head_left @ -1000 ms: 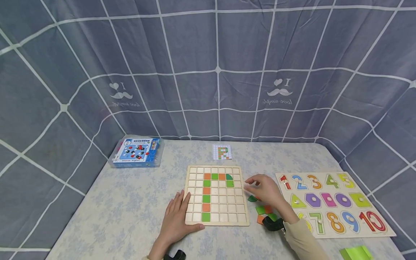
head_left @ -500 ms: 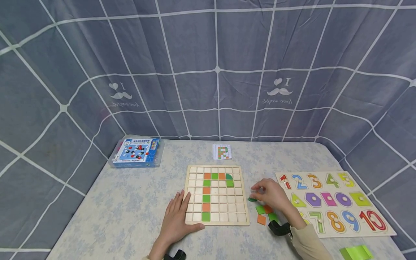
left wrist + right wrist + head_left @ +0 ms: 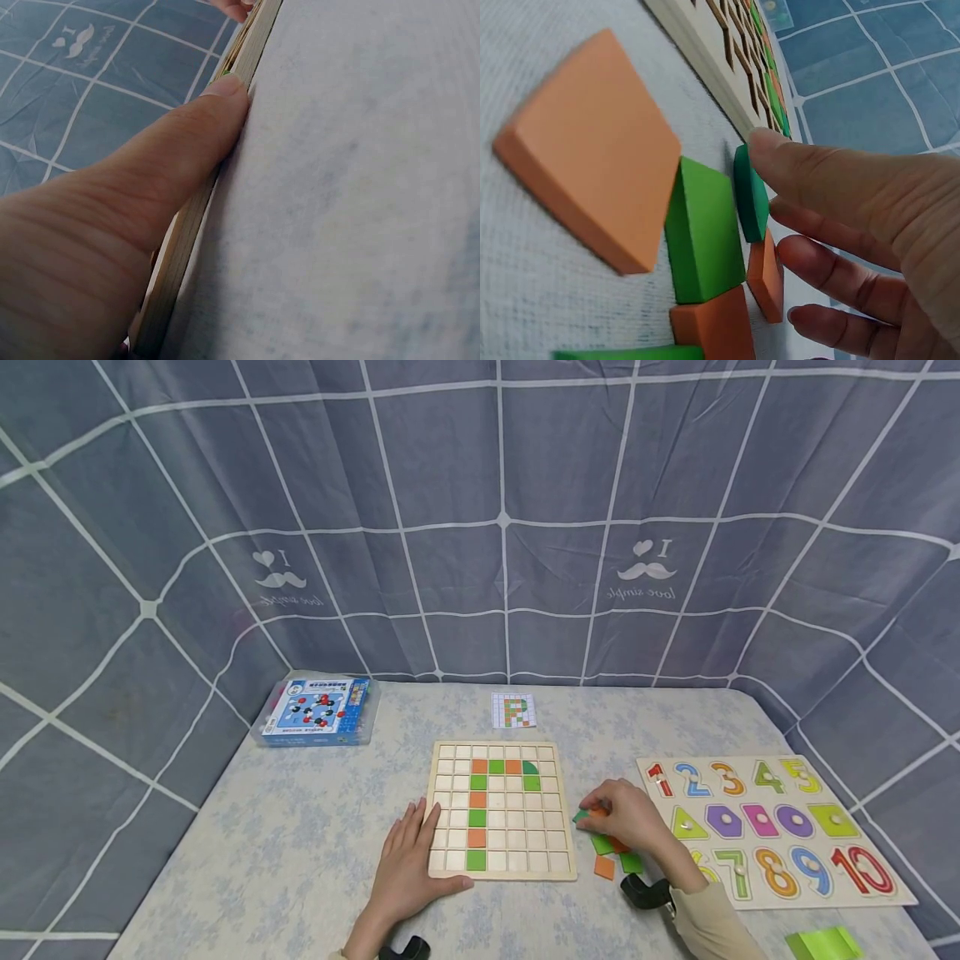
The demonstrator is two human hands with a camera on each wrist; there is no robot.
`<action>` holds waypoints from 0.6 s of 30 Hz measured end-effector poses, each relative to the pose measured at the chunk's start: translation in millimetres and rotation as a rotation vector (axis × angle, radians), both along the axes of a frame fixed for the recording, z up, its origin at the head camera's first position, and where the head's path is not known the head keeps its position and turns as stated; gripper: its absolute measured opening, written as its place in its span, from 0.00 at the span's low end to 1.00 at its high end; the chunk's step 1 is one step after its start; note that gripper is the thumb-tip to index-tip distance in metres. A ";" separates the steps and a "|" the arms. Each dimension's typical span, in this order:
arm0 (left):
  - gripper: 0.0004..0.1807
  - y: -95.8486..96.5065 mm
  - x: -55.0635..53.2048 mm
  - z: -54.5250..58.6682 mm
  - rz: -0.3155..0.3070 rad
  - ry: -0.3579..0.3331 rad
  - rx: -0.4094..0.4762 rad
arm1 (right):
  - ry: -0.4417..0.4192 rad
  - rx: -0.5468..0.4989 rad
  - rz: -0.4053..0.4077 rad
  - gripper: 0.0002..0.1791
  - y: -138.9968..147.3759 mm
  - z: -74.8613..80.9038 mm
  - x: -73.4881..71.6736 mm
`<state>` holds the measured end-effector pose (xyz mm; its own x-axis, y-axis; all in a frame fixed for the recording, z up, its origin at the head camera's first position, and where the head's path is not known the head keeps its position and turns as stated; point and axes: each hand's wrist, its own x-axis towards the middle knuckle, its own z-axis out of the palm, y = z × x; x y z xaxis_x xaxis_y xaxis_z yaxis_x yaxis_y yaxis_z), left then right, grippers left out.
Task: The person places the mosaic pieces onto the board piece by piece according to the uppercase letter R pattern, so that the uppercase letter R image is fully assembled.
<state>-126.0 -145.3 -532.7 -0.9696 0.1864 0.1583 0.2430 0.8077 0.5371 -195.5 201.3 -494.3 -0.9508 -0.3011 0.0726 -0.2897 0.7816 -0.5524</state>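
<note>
My left hand (image 3: 405,864) lies spread at the lower left corner of a wooden grid board (image 3: 516,839), its thumb along the near edge. In the left wrist view the thumb (image 3: 187,139) presses against the board's side. Orange and green square tiles fill one column and part of an upper row, with a dark green quarter-round tile (image 3: 530,767) at the row's right end. Right of the board, my right hand (image 3: 626,814) pinches another dark green quarter-round tile (image 3: 751,193) between thumb and fingers. Close by lie a green tile (image 3: 705,232) and an orange tile (image 3: 592,150).
Behind the board lies a small pattern card (image 3: 513,711). A number-and-shape puzzle board (image 3: 810,885) occupies the right side. A clear case with a blue label (image 3: 318,710) sits at the back left, and a lime green block (image 3: 823,943) at the front right.
My right hand has moved away from the board's right edge, slightly nearer to me, and taken hold of the dark green quarter-round tile. The left hand has stayed put.
</note>
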 end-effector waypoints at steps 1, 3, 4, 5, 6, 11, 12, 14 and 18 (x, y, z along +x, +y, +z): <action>0.63 0.0 -0.1 0.0 0.000 0.003 -0.003 | 0.003 0.004 0.001 0.11 0.1 -0.3 0.2; 0.63 -0.1 -0.5 0.0 -0.002 0.004 -0.007 | 0.006 0.009 0.002 0.11 -0.1 -0.6 0.3; 0.63 -0.3 -0.7 -0.1 -0.001 0.002 -0.009 | 0.007 0.012 0.002 0.11 -0.5 -0.8 0.2; 0.63 -0.4 -0.9 -0.1 -0.001 0.002 -0.010 | 0.008 0.014 0.001 0.11 -0.9 -0.9 0.1; 0.63 -0.4 -1.0 -0.1 -0.002 0.002 -0.011 | 0.009 0.017 0.000 0.11 -1.1 -0.8 0.2; 0.63 0.0 -0.2 -0.1 -0.002 0.012 0.001 | 0.013 0.036 -0.009 0.11 -1.6 -0.7 0.7; 0.63 0.0 -0.1 -0.4 -0.003 0.018 0.002 | 0.013 0.038 -0.013 0.12 -1.8 -0.8 0.5; 0.63 0.2 0.1 -0.9 -0.001 0.028 0.007 | 0.010 0.037 -0.015 0.12 -2.1 -0.8 0.7; 0.63 0.2 0.1 -2.3 -0.003 0.049 0.011 | 0.001 0.029 -0.013 0.11 -2.6 -1.4 -0.1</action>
